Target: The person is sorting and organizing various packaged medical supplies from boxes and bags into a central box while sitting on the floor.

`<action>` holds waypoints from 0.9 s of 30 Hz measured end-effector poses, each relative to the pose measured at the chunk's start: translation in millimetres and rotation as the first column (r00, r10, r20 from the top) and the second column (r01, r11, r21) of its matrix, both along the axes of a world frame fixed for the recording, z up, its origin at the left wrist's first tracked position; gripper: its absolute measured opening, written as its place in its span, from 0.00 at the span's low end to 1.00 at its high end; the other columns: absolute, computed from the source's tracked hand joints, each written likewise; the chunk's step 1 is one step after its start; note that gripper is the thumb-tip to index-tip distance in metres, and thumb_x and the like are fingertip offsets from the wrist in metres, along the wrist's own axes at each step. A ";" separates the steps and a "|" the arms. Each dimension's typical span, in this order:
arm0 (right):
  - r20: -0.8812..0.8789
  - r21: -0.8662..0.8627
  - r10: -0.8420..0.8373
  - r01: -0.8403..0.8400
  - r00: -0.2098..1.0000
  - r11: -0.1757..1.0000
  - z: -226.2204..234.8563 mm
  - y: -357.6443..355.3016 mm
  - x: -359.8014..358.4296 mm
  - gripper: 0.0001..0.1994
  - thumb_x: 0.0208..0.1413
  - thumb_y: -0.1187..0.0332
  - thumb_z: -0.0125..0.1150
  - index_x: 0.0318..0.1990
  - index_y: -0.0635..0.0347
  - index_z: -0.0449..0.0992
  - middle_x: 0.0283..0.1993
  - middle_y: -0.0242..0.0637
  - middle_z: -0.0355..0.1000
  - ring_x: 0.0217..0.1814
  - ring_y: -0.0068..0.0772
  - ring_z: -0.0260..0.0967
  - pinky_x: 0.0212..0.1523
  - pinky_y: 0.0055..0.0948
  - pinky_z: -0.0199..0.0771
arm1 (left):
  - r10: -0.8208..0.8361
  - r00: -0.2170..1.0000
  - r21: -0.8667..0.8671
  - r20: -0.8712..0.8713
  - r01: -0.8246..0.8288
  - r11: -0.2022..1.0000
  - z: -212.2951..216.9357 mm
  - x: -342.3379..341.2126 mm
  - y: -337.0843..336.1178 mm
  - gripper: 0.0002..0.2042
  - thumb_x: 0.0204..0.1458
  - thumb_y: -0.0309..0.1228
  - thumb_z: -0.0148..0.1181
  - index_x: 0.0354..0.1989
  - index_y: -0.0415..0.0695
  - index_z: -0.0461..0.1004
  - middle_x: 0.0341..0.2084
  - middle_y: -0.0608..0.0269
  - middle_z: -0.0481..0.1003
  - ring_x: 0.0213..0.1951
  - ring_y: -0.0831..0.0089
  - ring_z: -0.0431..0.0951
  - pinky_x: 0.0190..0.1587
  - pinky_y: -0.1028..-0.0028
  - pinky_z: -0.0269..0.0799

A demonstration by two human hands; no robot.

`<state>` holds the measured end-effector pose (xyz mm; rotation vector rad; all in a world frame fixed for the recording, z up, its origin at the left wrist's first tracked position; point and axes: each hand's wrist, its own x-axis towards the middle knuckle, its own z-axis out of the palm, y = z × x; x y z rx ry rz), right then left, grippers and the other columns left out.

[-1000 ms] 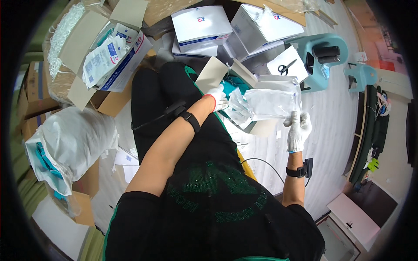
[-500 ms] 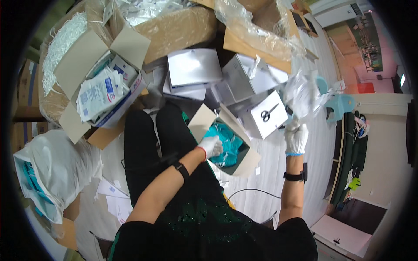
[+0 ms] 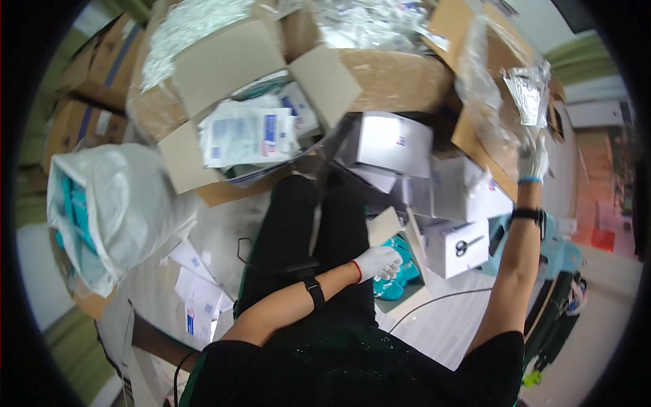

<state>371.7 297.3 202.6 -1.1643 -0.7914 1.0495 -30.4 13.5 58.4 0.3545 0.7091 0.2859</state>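
My left hand [image 3: 378, 263], in a white knit glove with a red cuff, is over a small open carton [image 3: 420, 245] of teal wrapped packets [image 3: 400, 283]. Its fingers curl inward at the packets; whether they pinch one is hidden. Stretched out to the far right, my right hand [image 3: 534, 157], gloved in white with a blue cuff, is closed on the lower end of a crumpled silver foil wrapper [image 3: 529, 95]. That wrapper stands up from the fist, beside a large carton lined with clear plastic [image 3: 485, 88].
A big open carton [image 3: 227, 64] of white printed pouches [image 3: 247, 136] stands ahead on the left. White boxes [image 3: 395, 144] stack to the right, black scissors [image 3: 469, 245] on one. A white sack [image 3: 119, 203] with teal packets lies at left; a cable [image 3: 441, 296] crosses the floor.
The view has swung left, so the cartons appear farther right. My right hand has reached farther forward with the wrapper, over by the plastic-lined carton. My left hand stays at the teal packets.
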 end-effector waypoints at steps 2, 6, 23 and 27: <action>0.227 -0.007 -0.270 0.279 0.936 0.960 8.2 -26.6 -62.5 0.12 0.61 0.62 0.56 0.45 0.60 0.73 0.24 0.28 0.68 0.16 0.14 0.56 0.15 0.14 0.53 | 0.193 0.969 0.390 -0.152 -0.120 0.913 24.8 -25.7 23.9 0.10 0.58 0.33 0.50 0.37 0.39 0.74 0.28 0.61 0.76 0.27 0.75 0.77 0.31 0.75 0.74; 0.334 -0.047 -0.205 0.233 0.920 0.971 0.3 -96.8 -128.6 0.13 0.62 0.61 0.56 0.46 0.61 0.75 0.22 0.27 0.67 0.15 0.14 0.56 0.14 0.14 0.52 | 0.820 0.531 0.975 -0.214 0.061 0.215 59.8 -129.4 95.7 0.04 0.51 0.25 0.57 0.32 0.38 0.76 0.25 0.58 0.76 0.28 0.70 0.78 0.31 0.72 0.73; 0.218 -0.369 -0.172 0.244 0.961 0.897 -29.0 -240.5 -183.4 0.11 0.63 0.64 0.53 0.46 0.61 0.71 0.23 0.27 0.67 0.15 0.14 0.59 0.14 0.13 0.57 | 0.379 -0.247 -0.257 -0.892 0.966 0.024 97.0 -273.5 260.9 0.35 0.22 0.42 0.77 0.46 0.46 0.75 0.46 0.58 0.73 0.55 0.55 0.70 0.62 0.50 0.56; 0.195 -0.339 -0.184 0.243 0.963 0.909 -18.8 -248.6 -189.2 0.12 0.63 0.64 0.52 0.47 0.63 0.71 0.23 0.28 0.67 0.15 0.14 0.59 0.15 0.14 0.57 | 0.360 -0.132 -0.125 -0.924 0.991 0.043 93.7 -290.3 264.7 0.26 0.27 0.39 0.74 0.40 0.48 0.76 0.39 0.53 0.77 0.45 0.54 0.77 0.48 0.60 0.71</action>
